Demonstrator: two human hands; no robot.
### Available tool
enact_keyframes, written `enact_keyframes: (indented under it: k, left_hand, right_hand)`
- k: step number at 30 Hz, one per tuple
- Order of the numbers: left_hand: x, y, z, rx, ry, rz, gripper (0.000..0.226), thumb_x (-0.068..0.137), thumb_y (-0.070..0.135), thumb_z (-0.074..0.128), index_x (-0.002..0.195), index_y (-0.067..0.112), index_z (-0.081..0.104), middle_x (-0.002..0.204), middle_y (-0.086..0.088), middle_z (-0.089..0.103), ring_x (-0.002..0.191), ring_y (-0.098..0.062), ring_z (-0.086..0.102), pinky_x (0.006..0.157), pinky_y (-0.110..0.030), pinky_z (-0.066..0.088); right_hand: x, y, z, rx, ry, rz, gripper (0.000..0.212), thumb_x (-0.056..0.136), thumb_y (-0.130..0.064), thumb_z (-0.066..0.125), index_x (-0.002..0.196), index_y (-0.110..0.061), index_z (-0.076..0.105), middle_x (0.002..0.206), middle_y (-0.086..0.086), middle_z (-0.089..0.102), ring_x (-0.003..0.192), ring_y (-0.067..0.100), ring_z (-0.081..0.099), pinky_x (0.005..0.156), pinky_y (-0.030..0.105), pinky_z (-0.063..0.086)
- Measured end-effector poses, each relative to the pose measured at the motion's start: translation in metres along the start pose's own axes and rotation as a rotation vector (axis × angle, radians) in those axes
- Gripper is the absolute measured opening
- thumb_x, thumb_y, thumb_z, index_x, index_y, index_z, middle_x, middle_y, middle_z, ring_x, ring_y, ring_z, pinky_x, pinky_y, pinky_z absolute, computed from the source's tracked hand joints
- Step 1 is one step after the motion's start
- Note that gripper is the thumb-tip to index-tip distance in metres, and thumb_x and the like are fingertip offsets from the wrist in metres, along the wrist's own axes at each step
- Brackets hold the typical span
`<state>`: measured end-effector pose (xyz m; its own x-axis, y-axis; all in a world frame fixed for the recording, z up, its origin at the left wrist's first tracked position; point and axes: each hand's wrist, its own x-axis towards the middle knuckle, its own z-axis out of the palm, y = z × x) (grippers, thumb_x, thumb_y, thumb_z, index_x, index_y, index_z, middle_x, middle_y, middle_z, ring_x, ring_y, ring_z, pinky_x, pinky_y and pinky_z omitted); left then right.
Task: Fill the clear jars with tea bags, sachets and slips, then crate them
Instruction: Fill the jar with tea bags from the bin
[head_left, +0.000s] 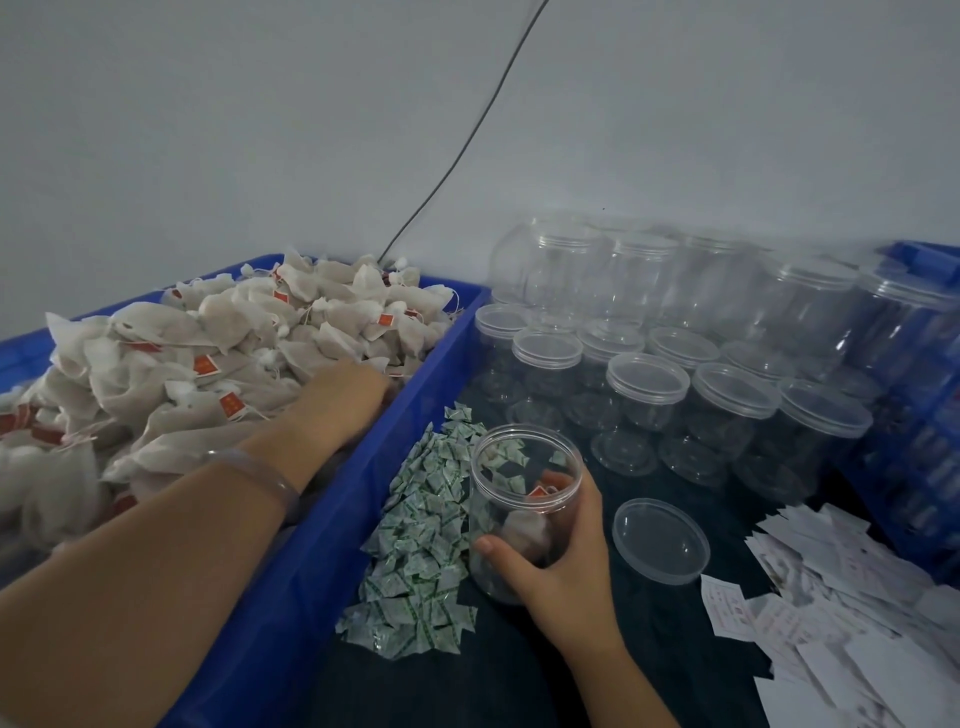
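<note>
**Jar steadied while the other hand digs for tea bags**

The right hand (558, 564) grasps the open jar (524, 483) round its lower wall, thumb on the near side and fingers curled round the far side. A few tea bags already lie inside it, and one red tag shows through the plastic. The left hand (343, 402) reaches palm-down into the heap of tea bags (208, 353) left of the jar. Its fingertips are buried and blurred, so I cannot tell whether it grasps anything.

The jar looks thin-walled, light and smooth. It would probably slip or dent under a hard squeeze, so a wrap round the body suits it better than a hold on the rim. The tea bags look soft and nearly weightless, and their strings and tags are likely to tangle. They are best pinched by the pouch, a few at a time.

The heap fills a blue bin (332, 561) left of the jar. Green-printed sachets (421, 551) lie between the bin and the jar, against the jar's left side. A loose lid (661, 540) rests just right of the jar, with white slips (831, 613) further right. Lidded empty jars (647, 384) crowd behind it, and a blue crate (924, 431) stands far right. The bench (519, 680) is covered in dark cloth. A pale wall (260, 130) rises behind, crossed by a dark cable (470, 137).
</note>
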<state>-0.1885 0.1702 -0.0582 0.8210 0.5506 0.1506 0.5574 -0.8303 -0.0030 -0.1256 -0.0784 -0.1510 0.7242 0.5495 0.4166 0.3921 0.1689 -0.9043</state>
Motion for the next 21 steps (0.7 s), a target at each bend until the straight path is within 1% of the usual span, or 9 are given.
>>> enact_keyframes:
  k: [2, 4, 6, 9, 11, 14, 16, 19, 21]
  left_hand:
    - [0.000, -0.003, 0.000, -0.060, 0.025, -0.030, 0.018, 0.099, 0.024, 0.044, 0.083, 0.020, 0.052, 0.086, -0.002, 0.060, 0.076, -0.019, 0.055, 0.070, -0.033, 0.046]
    - [0.000, -0.007, 0.001, -0.119, 0.075, -0.066, 0.023, 0.100, 0.033, 0.042, 0.080, 0.023, 0.044, 0.078, 0.002, 0.055, 0.069, -0.014, 0.051, 0.063, -0.031, 0.039]
    - [0.000, -0.009, 0.000, -0.186, 0.139, -0.072, 0.022, 0.100, 0.035, 0.045, 0.081, 0.023, 0.046, 0.076, 0.001, 0.056, 0.068, -0.014, 0.052, 0.062, -0.031, 0.038]
    - [0.001, -0.006, -0.003, -0.384, 0.239, -0.099, 0.016, 0.099, 0.034, 0.048, 0.087, 0.023, 0.049, 0.074, 0.004, 0.056, 0.067, -0.010, 0.051, 0.057, -0.027, 0.034]
    - [0.000, -0.002, -0.007, -0.490, 0.302, -0.114, 0.015, 0.100, 0.034, 0.046, 0.092, 0.022, 0.050, 0.076, 0.006, 0.055, 0.068, -0.010, 0.051, 0.058, -0.027, 0.034]
    - [-0.002, 0.003, -0.014, -0.648, 0.367, -0.143, 0.025, 0.102, 0.036, 0.040, 0.094, 0.016, 0.052, 0.078, 0.004, 0.052, 0.067, -0.011, 0.049, 0.060, -0.027, 0.036]
    - [-0.004, 0.007, -0.018, -0.770, 0.390, -0.178, 0.030, 0.103, 0.038, 0.034, 0.096, 0.015, 0.051, 0.078, 0.003, 0.049, 0.064, -0.010, 0.046, 0.056, -0.026, 0.034]
    - [-0.006, 0.010, -0.025, -0.846, 0.451, -0.240, 0.030, 0.105, 0.038, 0.027, 0.104, 0.014, 0.046, 0.083, 0.006, 0.047, 0.072, -0.009, 0.048, 0.059, -0.023, 0.033]
    - [-0.007, 0.011, -0.030, -0.969, 0.464, -0.262, 0.031, 0.105, 0.037, 0.026, 0.110, 0.013, 0.045, 0.090, -0.001, 0.053, 0.081, -0.016, 0.056, 0.067, -0.029, 0.045]
  right_hand:
    - [0.000, -0.001, 0.001, 0.007, -0.003, 0.001, 0.100, 0.053, -0.043, 0.087, 0.139, -0.043, 0.035, 0.128, -0.029, 0.051, 0.125, -0.002, 0.050, 0.099, 0.012, 0.043]
    - [0.000, -0.001, 0.001, 0.014, -0.003, 0.003, 0.100, 0.054, -0.043, 0.087, 0.138, -0.046, 0.034, 0.128, -0.030, 0.051, 0.125, -0.003, 0.049, 0.097, 0.010, 0.042]
    - [-0.001, -0.001, 0.001, 0.010, 0.001, 0.006, 0.099, 0.053, -0.044, 0.087, 0.137, -0.050, 0.033, 0.128, -0.031, 0.050, 0.126, -0.004, 0.049, 0.098, 0.010, 0.042]
    - [-0.001, 0.000, 0.001, 0.000, -0.001, 0.002, 0.097, 0.053, -0.045, 0.086, 0.134, -0.054, 0.034, 0.128, -0.032, 0.050, 0.126, -0.003, 0.049, 0.102, 0.014, 0.043]
    - [0.000, 0.000, 0.001, -0.005, -0.004, 0.006, 0.098, 0.052, -0.045, 0.086, 0.135, -0.054, 0.034, 0.129, -0.031, 0.050, 0.126, -0.002, 0.049, 0.103, 0.019, 0.044]
    - [-0.001, 0.000, 0.001, -0.008, -0.006, 0.008, 0.097, 0.052, -0.046, 0.087, 0.132, -0.058, 0.034, 0.129, -0.031, 0.050, 0.126, -0.003, 0.049, 0.105, 0.023, 0.045]
    - [-0.001, -0.001, 0.001, -0.009, -0.002, 0.003, 0.096, 0.052, -0.046, 0.087, 0.131, -0.061, 0.034, 0.129, -0.030, 0.051, 0.126, -0.002, 0.049, 0.105, 0.022, 0.045]
    - [0.000, -0.002, 0.001, -0.008, 0.003, 0.001, 0.095, 0.053, -0.046, 0.087, 0.128, -0.067, 0.033, 0.128, -0.030, 0.051, 0.126, -0.002, 0.049, 0.104, 0.020, 0.044]
    - [-0.001, -0.002, 0.001, -0.004, -0.004, 0.008, 0.097, 0.053, -0.045, 0.087, 0.132, -0.061, 0.033, 0.130, -0.029, 0.051, 0.126, -0.001, 0.049, 0.106, 0.025, 0.045]
